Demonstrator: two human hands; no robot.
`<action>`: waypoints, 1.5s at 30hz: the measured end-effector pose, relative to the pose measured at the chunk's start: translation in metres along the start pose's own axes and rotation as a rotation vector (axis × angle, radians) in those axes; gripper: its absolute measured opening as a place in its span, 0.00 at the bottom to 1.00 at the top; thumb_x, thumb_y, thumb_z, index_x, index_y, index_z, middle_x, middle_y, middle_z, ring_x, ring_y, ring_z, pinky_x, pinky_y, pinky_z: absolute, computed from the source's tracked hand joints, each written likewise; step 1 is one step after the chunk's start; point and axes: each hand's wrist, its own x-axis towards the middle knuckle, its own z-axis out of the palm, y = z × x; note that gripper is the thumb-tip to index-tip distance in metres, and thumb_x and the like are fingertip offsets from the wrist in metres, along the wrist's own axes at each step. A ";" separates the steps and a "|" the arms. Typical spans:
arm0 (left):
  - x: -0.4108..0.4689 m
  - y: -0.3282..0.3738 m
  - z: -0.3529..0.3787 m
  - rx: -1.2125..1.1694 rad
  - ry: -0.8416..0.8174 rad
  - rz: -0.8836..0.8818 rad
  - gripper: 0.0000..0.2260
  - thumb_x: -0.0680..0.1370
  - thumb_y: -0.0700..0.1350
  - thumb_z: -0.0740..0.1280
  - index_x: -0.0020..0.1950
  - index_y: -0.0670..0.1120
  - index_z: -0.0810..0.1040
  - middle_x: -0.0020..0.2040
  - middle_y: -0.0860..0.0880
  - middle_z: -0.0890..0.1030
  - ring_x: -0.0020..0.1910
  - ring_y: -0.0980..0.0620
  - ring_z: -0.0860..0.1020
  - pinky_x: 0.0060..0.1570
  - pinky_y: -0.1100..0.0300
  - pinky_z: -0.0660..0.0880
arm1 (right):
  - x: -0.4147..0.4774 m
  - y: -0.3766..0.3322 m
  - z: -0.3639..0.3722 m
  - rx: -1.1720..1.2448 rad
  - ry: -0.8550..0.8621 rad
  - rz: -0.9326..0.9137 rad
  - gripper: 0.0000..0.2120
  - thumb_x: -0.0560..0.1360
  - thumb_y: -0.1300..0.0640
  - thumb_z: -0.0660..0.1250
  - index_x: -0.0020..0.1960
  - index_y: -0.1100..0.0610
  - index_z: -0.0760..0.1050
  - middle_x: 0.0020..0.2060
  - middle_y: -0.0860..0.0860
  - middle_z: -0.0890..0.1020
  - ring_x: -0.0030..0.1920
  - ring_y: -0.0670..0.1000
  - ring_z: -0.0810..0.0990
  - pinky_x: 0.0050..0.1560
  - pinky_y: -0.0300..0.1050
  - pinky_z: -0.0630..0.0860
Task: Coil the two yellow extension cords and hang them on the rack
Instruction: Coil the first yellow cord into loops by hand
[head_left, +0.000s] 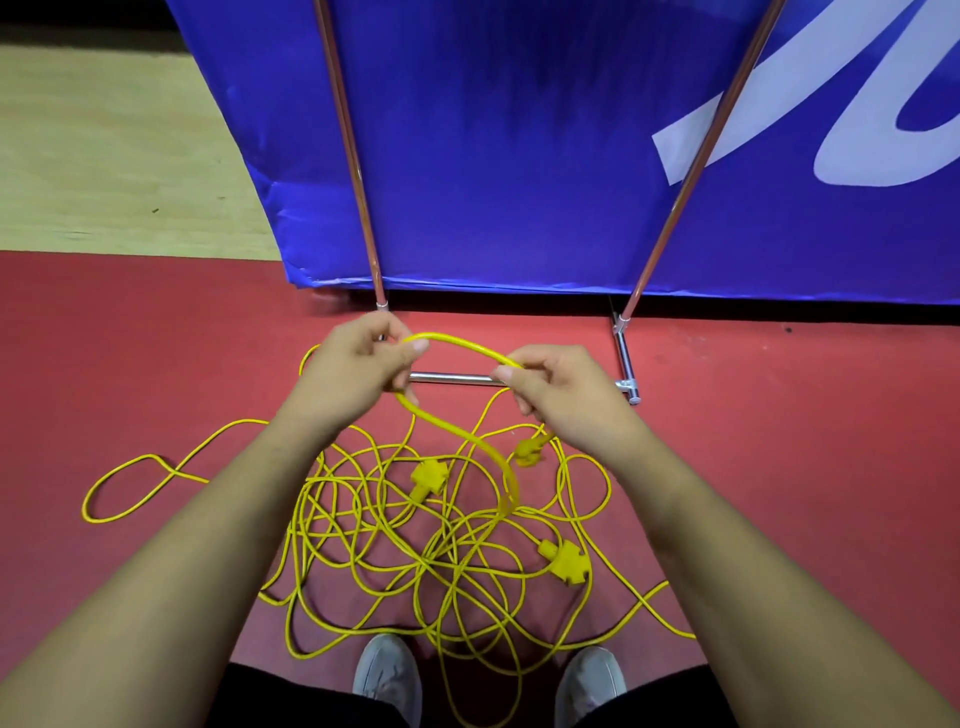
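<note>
Starting loop 1: pinching yellow cord (457, 347) in curled fingers (408, 353) of left hand (358, 366) and right hand (563, 392). Next, likely drawing slack from tangle (456, 564).

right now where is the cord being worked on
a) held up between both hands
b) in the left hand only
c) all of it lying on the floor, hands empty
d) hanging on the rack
A: the left hand and the right hand each pinch one raised stretch of yellow cord, while the rest lies tangled on the red floor.
</note>
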 end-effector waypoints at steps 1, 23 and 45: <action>-0.001 0.002 0.000 -0.019 0.032 0.020 0.09 0.78 0.42 0.66 0.44 0.37 0.72 0.24 0.48 0.69 0.24 0.47 0.76 0.34 0.57 0.72 | -0.001 0.001 -0.003 0.000 -0.026 0.010 0.06 0.79 0.58 0.65 0.47 0.60 0.78 0.26 0.49 0.74 0.26 0.50 0.67 0.28 0.41 0.65; -0.015 0.007 -0.002 0.160 -0.521 0.007 0.08 0.79 0.48 0.64 0.47 0.47 0.80 0.27 0.47 0.76 0.30 0.48 0.76 0.39 0.54 0.72 | 0.010 0.024 -0.017 0.077 0.321 0.114 0.09 0.79 0.55 0.64 0.44 0.55 0.81 0.29 0.47 0.78 0.31 0.49 0.75 0.37 0.42 0.72; -0.010 -0.004 0.005 0.048 -0.390 -0.201 0.14 0.77 0.52 0.66 0.36 0.45 0.73 0.28 0.44 0.76 0.31 0.44 0.82 0.28 0.60 0.70 | 0.015 0.007 -0.029 0.371 0.310 -0.150 0.07 0.78 0.66 0.61 0.53 0.58 0.76 0.36 0.51 0.83 0.28 0.48 0.67 0.31 0.41 0.65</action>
